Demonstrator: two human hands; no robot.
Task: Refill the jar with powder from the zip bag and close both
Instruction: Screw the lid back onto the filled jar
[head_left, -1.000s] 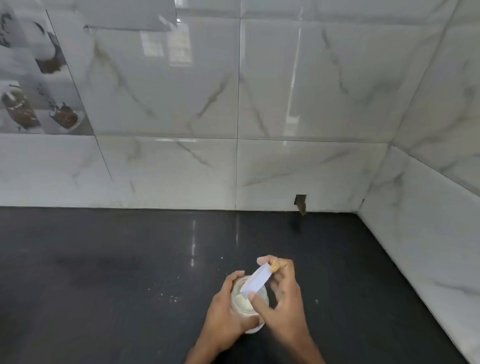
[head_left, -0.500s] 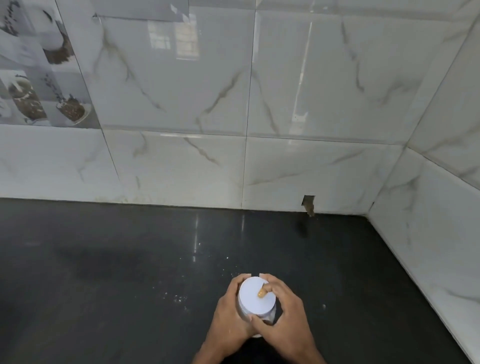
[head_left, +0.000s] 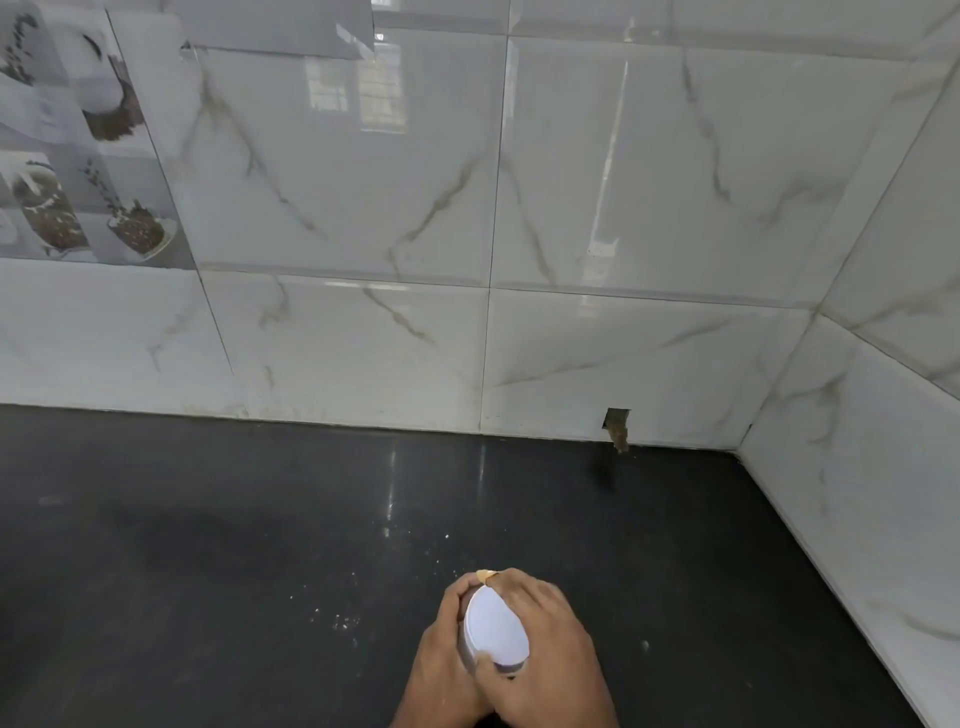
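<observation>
I see the left hand (head_left: 445, 662) curled around the jar (head_left: 508, 670) | right hand (head_left: 548, 642) gripping the white lid (head_left: 496, 630) atop it | powder specks (head_left: 343, 621) dot the black counter (head_left: 208, 545) nearby.

Black countertop (head_left: 208, 571) meets marbled white wall tiles (head_left: 337, 182), one notched.

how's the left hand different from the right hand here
The left hand wraps the side of the jar; the right hand curls round the rim of the white lid. The right hand has a tan plaster on a fingertip; the left hand shows none. Both hold the same jar.
</observation>
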